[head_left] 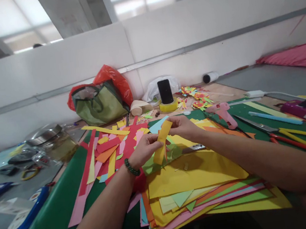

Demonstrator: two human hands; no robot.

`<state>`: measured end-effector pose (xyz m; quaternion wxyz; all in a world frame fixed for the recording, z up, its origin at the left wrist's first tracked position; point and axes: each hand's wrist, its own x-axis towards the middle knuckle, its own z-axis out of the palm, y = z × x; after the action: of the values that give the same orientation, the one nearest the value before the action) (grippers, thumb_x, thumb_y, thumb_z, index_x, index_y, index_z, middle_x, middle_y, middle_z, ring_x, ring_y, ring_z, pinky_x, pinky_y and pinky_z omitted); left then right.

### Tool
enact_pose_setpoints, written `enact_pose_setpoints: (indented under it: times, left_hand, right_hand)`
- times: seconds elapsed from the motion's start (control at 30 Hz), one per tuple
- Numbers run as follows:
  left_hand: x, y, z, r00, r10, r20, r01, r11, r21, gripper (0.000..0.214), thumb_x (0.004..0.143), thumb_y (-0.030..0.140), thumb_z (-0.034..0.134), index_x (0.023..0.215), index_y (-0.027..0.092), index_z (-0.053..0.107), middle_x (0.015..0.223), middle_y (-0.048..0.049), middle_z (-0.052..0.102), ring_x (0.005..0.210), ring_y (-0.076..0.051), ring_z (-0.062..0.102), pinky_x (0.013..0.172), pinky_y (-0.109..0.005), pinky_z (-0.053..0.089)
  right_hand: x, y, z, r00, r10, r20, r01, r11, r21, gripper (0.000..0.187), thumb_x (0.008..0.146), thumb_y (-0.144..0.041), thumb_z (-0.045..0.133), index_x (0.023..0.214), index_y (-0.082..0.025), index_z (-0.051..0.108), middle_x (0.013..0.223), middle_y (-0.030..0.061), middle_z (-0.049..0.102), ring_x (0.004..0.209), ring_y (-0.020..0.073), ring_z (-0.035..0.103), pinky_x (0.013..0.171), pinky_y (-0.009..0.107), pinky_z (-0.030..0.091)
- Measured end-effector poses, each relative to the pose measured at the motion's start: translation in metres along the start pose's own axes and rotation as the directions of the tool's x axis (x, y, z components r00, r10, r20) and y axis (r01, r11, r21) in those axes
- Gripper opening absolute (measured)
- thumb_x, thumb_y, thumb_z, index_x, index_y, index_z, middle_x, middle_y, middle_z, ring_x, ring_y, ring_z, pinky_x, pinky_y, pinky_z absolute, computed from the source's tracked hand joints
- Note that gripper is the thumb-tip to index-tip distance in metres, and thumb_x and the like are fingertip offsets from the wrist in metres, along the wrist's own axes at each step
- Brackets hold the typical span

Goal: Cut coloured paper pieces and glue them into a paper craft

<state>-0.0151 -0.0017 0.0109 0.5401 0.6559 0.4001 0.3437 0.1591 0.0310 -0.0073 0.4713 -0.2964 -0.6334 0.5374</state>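
A yellow paper strip (pixel 162 143) slants between my two hands, above a stack of coloured paper (pixel 197 172). My left hand (pixel 145 151), with a dark beaded bracelet at its wrist, pinches the strip from the left at mid-length. Closed at the strip's upper end is my right hand (pixel 184 127); some of its fingertips are hidden behind the paper. A bit of orange shows behind the strip's lower part. Under my right forearm, a metal blade (pixel 198 147) lies on the stack. Cut strips and scraps (pixel 107 145) in red, pink, orange and yellow spread to the left.
Large scissors (pixel 279 131), a pink glue gun (pixel 222 114) and a light-blue stick (pixel 275 118) lie right. Paper flowers (pixel 200 99) and a phone (pixel 165 91) on a tape roll (pixel 169 106) stand behind. A green bag (pixel 99 104), glass jar (pixel 58 145) and blue power strip (pixel 27 211) are left.
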Motion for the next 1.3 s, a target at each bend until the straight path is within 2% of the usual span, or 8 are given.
enact_pose_setpoints:
  times: [0.17,0.4,0.57,0.77,1.03,1.3]
  left_hand:
    - [-0.001,0.0,0.001,0.999,-0.034,-0.029,0.033,0.999,-0.032,0.017,0.064,0.029,0.069,0.069,0.013,0.074,0.063,-0.0059,0.069,0.056,-0.015,0.059,0.055,-0.024,0.043]
    - [-0.001,-0.006,0.003,0.998,-0.045,-0.036,0.044,0.999,-0.021,0.041,0.07,0.053,0.07,0.061,0.012,0.069,0.054,-0.0051,0.061,0.058,-0.017,0.064,0.052,-0.022,0.041]
    - [0.0,-0.007,0.006,0.993,-0.024,-0.112,0.016,0.997,-0.074,0.045,0.065,0.057,0.072,0.056,0.012,0.067,0.051,-0.0026,0.056,0.054,-0.017,0.064,0.053,-0.024,0.044]
    - [-0.001,-0.006,0.009,0.992,-0.036,-0.117,0.027,0.996,-0.08,0.047,0.065,0.057,0.071,0.054,0.012,0.065,0.05,-0.0033,0.058,0.052,-0.015,0.062,0.052,-0.024,0.045]
    - [-0.002,-0.003,0.011,0.987,-0.06,-0.148,0.049,0.996,-0.081,0.049,0.063,0.059,0.072,0.053,0.012,0.062,0.052,-0.0031,0.06,0.047,-0.012,0.058,0.046,-0.021,0.043]
    - [-0.003,-0.002,0.013,0.987,-0.08,-0.139,0.074,0.996,-0.042,0.052,0.061,0.063,0.071,0.052,0.013,0.06,0.048,-0.0026,0.059,0.043,-0.009,0.053,0.045,-0.02,0.041]
  right_hand:
    - [0.002,-0.006,-0.009,0.991,-0.093,-0.1,0.092,0.996,-0.013,0.027,0.06,-0.031,0.076,0.081,-0.017,0.065,0.072,-0.0009,0.067,0.065,0.0122,0.061,0.063,0.026,0.049]
    - [-0.001,-0.011,-0.01,0.97,-0.19,-0.152,0.184,0.981,-0.057,0.03,0.064,-0.039,0.077,0.083,-0.019,0.064,0.074,0.0,0.068,0.069,0.0138,0.064,0.068,0.03,0.054]
    - [-0.004,-0.013,-0.008,0.952,-0.25,-0.175,0.243,0.968,-0.064,0.028,0.066,-0.039,0.076,0.081,-0.019,0.063,0.072,-0.001,0.067,0.064,0.0128,0.064,0.067,0.03,0.057]
    - [-0.006,-0.013,-0.005,0.942,-0.292,-0.167,0.276,0.955,-0.113,0.029,0.07,-0.042,0.075,0.082,-0.018,0.065,0.075,0.0015,0.069,0.067,0.015,0.067,0.069,0.033,0.059]
    - [-0.01,-0.015,-0.005,0.927,-0.357,-0.115,0.336,0.926,-0.171,0.024,0.076,-0.042,0.069,0.08,-0.018,0.065,0.071,0.0012,0.068,0.064,0.015,0.068,0.064,0.03,0.059]
    - [-0.009,-0.009,-0.005,0.925,-0.343,-0.164,0.304,0.926,-0.222,0.03,0.067,-0.042,0.077,0.077,-0.018,0.062,0.069,0.0003,0.064,0.057,0.0126,0.063,0.055,0.026,0.056]
